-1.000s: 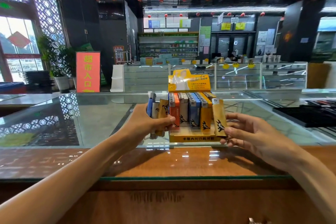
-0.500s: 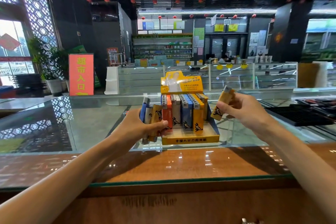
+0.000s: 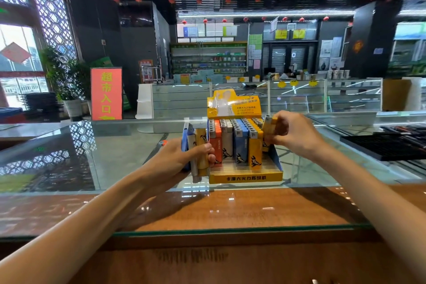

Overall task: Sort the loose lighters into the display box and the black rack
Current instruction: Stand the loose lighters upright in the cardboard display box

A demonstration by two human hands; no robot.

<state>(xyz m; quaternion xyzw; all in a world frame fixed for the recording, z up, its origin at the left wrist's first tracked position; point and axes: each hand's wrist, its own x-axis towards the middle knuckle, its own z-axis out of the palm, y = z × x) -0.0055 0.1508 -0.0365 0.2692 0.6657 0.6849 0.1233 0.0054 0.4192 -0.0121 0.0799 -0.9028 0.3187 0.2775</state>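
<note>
A yellow display box [image 3: 245,177] stands on the glass counter, filled with upright rows of orange, grey, blue and yellow lighters [image 3: 238,143]. My left hand [image 3: 182,157] grips a small bundle of loose lighters [image 3: 196,145], blue, grey and yellow, just left of the box. My right hand [image 3: 292,134] pinches one yellow lighter [image 3: 269,125] at the box's back right corner, beside the yellow row. The black rack [image 3: 387,145] lies flat at the far right.
An orange lighter [image 3: 162,143] peeks out behind my left wrist on the glass counter [image 3: 103,157]. A wooden ledge [image 3: 230,210] under glass runs along the near edge. More glass showcases stand behind the box.
My right hand carried the yellow lighter from the box's front right up and back, then down against the back right corner. My left hand kept its bundle in place.
</note>
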